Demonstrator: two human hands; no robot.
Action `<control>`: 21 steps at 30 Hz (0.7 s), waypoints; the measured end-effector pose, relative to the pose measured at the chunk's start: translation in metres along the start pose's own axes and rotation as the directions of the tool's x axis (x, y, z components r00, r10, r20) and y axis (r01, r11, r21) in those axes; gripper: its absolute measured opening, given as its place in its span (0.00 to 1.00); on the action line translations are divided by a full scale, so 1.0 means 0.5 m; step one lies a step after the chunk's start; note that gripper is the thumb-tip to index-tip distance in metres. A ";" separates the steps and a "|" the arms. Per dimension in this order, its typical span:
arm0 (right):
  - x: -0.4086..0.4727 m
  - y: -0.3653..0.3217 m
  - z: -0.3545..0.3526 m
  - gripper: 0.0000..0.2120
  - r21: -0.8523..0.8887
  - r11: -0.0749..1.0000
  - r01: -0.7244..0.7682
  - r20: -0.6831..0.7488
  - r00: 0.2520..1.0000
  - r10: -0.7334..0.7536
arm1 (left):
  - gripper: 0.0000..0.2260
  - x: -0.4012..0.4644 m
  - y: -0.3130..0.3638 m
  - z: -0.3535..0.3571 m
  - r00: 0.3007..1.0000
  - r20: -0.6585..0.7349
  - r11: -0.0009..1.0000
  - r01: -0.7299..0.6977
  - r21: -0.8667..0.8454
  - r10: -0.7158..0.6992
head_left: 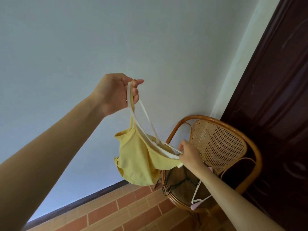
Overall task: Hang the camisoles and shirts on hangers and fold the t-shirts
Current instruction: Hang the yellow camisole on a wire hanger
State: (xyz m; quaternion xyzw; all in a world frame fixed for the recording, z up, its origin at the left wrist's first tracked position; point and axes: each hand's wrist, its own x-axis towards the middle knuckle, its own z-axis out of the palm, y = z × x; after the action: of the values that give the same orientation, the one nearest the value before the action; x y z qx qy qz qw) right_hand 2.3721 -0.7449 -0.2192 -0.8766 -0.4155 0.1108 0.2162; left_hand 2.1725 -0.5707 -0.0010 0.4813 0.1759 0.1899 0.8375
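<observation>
Head view: a yellow camisole (138,162) hangs in the air in front of a pale wall (83,47), stretched between two hands above a cane chair (218,144). The left hand (115,94), raised high, has its fingers curled round the top of one white strap (130,104), which loops over them. The right hand (189,152), lower and nearer the chair, pinches the other strap and the white-trimmed neckline just beside the chair's back. Neither hand is loose; both are closed on the garment.

On the chair seat lie several hangers: dark wire ones (173,185) and a white one (199,195) with pink tips, partly hidden behind the right forearm. None is in a hand yet, so the hanging step looks unstarted.

The likely trouble is the straps. They cross near the neckline and may be twisted, so a hanger could go through the wrong loop and leave the camisole lopsided. Freeing a hand for a hanger would leave the top hanging by one thin strap, which could slip off the fingers and drop it on the tiled floor (116,212). The wire hangers look tangled and may lift together.
</observation>
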 end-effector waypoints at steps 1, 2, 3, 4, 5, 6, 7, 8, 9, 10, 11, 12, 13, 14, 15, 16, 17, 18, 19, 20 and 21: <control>-0.002 0.013 -0.004 0.08 0.002 0.999 -0.039 0.006 0.999 0.039 | 0.23 -0.001 -0.002 -0.005 1.000 -0.009 1.000 -0.002 -0.010 0.002; -0.002 0.028 -0.007 0.08 0.005 0.997 -0.077 0.015 0.997 0.077 | 0.22 -0.001 -0.003 -0.008 1.000 -0.016 1.000 -0.005 -0.019 0.005; -0.001 0.045 -0.007 0.07 0.013 0.993 -0.116 0.025 0.993 0.115 | 0.22 -0.002 -0.005 -0.010 1.000 -0.021 1.000 -0.008 -0.027 0.007; -0.002 0.059 -0.010 0.06 0.018 0.988 -0.155 0.032 0.988 0.154 | 0.22 -0.002 -0.006 -0.012 1.000 -0.023 0.999 -0.009 -0.037 0.009; -0.004 0.073 -0.011 0.05 0.032 0.981 -0.192 0.036 0.981 0.191 | 0.22 -0.001 -0.007 -0.012 1.000 -0.023 0.999 -0.009 -0.050 0.008; -0.008 0.083 -0.015 0.05 0.053 0.972 -0.228 0.038 0.973 0.226 | 0.22 -0.001 -0.007 -0.013 1.000 -0.022 0.998 -0.008 -0.063 0.006; -0.011 0.093 -0.018 0.07 0.085 0.962 -0.260 0.042 0.966 0.257 | 0.22 -0.001 -0.007 -0.014 1.000 -0.020 0.998 -0.007 -0.070 0.006; -0.018 0.101 -0.022 0.09 0.099 0.953 -0.287 0.048 0.958 0.284 | 0.22 -0.001 -0.006 -0.014 1.000 -0.018 0.998 -0.007 -0.069 0.006; -0.022 0.111 -0.023 0.10 0.104 0.947 -0.305 0.053 0.952 0.301 | 0.22 -0.002 -0.006 -0.014 1.000 -0.015 0.998 -0.007 -0.063 0.006; -0.026 0.117 -0.025 0.11 0.102 0.941 -0.323 0.063 0.946 0.318 | 0.22 -0.003 -0.006 -0.014 1.000 -0.013 0.998 -0.008 -0.058 0.007; -0.028 0.124 -0.026 0.12 0.115 0.934 -0.339 0.078 0.940 0.332 | 0.22 -0.003 -0.006 -0.015 1.000 -0.012 0.998 -0.008 -0.055 0.008; -0.029 0.126 -0.027 0.12 0.142 0.919 -0.367 0.096 0.930 0.356 | 0.22 -0.004 -0.006 -0.016 1.000 -0.011 0.999 -0.010 -0.053 0.009; -0.026 0.128 -0.026 0.13 0.204 0.890 -0.408 0.111 0.913 0.393 | 0.22 -0.005 -0.007 -0.017 1.000 -0.011 0.999 -0.012 -0.050 0.011; -0.022 0.131 -0.025 0.13 0.290 0.837 -0.464 0.131 0.886 0.446 | 0.22 -0.006 -0.008 -0.018 1.000 -0.009 0.999 -0.012 -0.049 0.012; -0.018 0.133 -0.023 0.12 0.385 0.754 -0.532 0.168 0.844 0.510 | 0.22 -0.006 -0.009 -0.019 1.000 -0.007 0.999 -0.011 -0.048 0.011; -0.017 0.133 -0.023 0.11 0.462 0.649 -0.604 0.230 0.789 0.570 | 0.22 -0.007 -0.009 -0.019 1.000 -0.005 0.999 -0.011 -0.048 0.011; -0.017 0.136 -0.022 0.09 0.508 0.561 -0.654 0.298 0.744 0.598 | 0.22 -0.009 -0.009 -0.019 1.000 -0.003 0.999 -0.012 -0.046 0.012; -0.019 0.138 -0.019 0.08 0.518 0.510 -0.686 0.364 0.717 0.594 | 0.22 -0.010 -0.009 -0.017 1.000 0.001 0.999 -0.015 -0.044 0.015; -0.022 0.141 -0.012 0.09 0.517 0.489 -0.702 0.421 0.706 0.569 | 0.21 -0.012 -0.007 -0.014 1.000 0.006 0.999 -0.018 -0.041 0.018; -0.027 0.139 -0.005 0.11 0.523 0.468 -0.712 0.473 0.700 0.536 | 0.21 -0.013 -0.005 -0.009 1.000 0.010 0.999 -0.020 -0.039 0.020; -0.034 0.137 0.004 0.13 0.545 0.422 -0.724 0.531 0.688 0.495 | 0.21 -0.015 -0.002 -0.005 1.000 0.016 0.999 -0.020 -0.038 0.021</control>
State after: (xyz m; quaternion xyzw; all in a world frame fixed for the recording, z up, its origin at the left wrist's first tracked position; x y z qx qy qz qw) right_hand 2.4073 -0.7959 -0.2532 -0.7793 -0.0115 0.4627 0.4226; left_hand 2.1650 -0.5730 -0.0023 0.4688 0.1606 0.1979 0.8457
